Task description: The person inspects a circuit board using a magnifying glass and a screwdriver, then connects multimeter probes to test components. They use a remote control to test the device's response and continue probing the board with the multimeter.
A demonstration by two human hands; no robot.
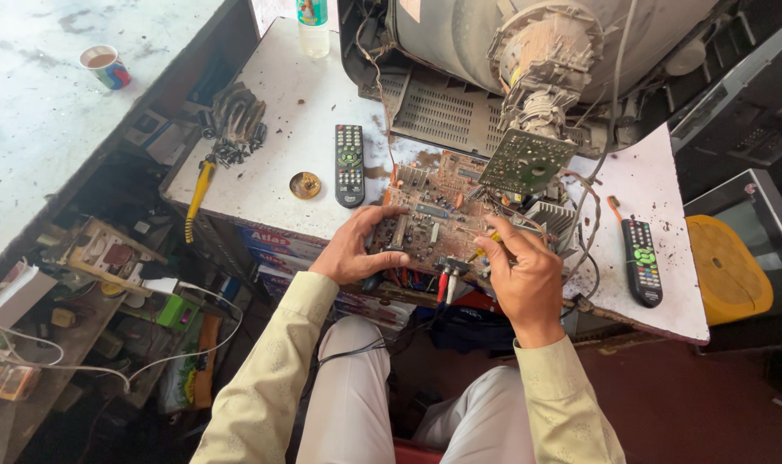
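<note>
The right hand (528, 279), fingers curled together on a thin yellow-handled tool (485, 249), works its tip at the brown circuit board (434, 219), which the left hand (352, 249) steadies at the white table's (296, 112) near edge, fingers spread and clamped on the board's left side

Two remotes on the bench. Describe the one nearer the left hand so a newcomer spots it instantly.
Start at the white worktable in front of the opened tube television. Left of the brown circuit board that the left hand grips lies a black remote, lengthwise, beside a small round brass tin. The other remote sits far right, by an orange-handled tool.
</note>
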